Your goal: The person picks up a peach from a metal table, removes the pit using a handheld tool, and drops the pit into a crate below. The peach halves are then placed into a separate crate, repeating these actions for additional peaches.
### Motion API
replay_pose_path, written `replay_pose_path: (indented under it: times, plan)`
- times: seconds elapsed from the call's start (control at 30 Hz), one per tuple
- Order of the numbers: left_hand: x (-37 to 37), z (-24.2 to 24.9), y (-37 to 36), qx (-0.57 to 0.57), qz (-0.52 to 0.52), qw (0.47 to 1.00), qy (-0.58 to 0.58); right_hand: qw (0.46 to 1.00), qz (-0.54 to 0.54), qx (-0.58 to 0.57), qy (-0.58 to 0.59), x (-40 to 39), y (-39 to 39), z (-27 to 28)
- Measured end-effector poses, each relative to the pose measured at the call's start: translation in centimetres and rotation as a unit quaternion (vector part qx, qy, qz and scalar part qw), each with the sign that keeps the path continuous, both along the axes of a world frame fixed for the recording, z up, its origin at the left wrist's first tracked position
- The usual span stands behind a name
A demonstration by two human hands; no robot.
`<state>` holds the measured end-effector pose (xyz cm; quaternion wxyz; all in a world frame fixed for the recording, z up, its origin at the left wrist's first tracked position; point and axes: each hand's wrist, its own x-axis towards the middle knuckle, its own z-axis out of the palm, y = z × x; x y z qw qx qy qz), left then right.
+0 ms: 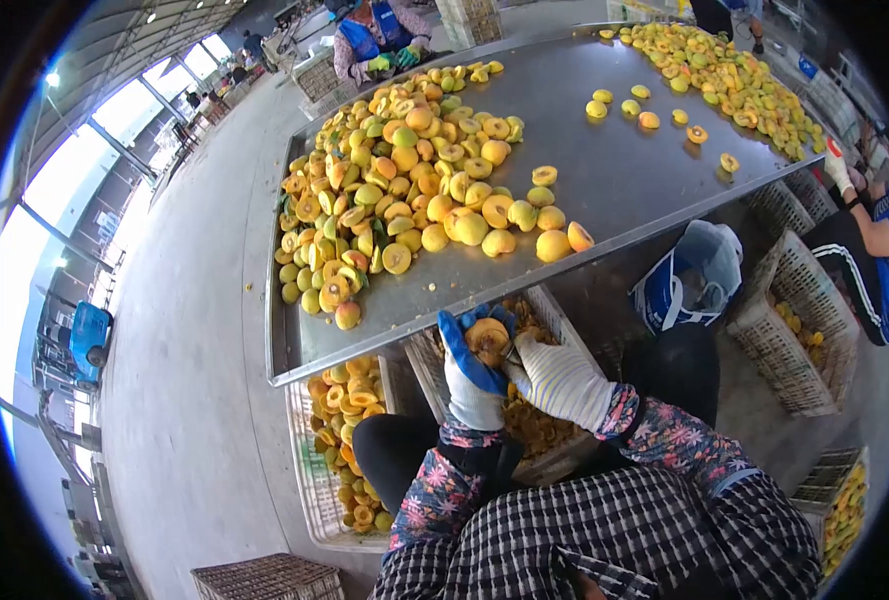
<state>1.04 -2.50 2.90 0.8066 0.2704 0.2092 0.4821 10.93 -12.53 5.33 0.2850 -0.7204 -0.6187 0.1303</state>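
Observation:
My left hand (473,382), in a blue and white glove, is closed around a peach half (488,341) with a browned cut face turned up. My right hand (565,384), in a white striped glove, is closed at the right edge of that half. Something small and dark shows at its fingertips, but I cannot make out what it is. Both hands are just off the near edge of a metal table (550,110). Beneath them stands a crate (568,326) with brownish peach pieces inside. A heap of yellow peaches (395,190), many cut in half, lies on the table.
Left of my legs is a white crate (310,490) of peach halves. A blue and white bucket (657,293) and another crate (815,385) stand to the right. A second peach heap (725,80) lies across the table. Co-workers (375,40) are at the far and right sides.

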Motion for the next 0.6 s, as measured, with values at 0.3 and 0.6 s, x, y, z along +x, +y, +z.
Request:
replay_pose_path:
  times: [0.3,0.6]
  plan:
    - [-0.3,0.5,-0.9,0.141,0.01,0.985,0.097,0.983,0.076,0.025,0.166,0.3,0.2,-3.1]
    - [0.3,0.4,0.7,-0.02,-0.063,0.996,0.056,0.885,0.084,-0.118,0.443,1.3,-0.6,-0.1]
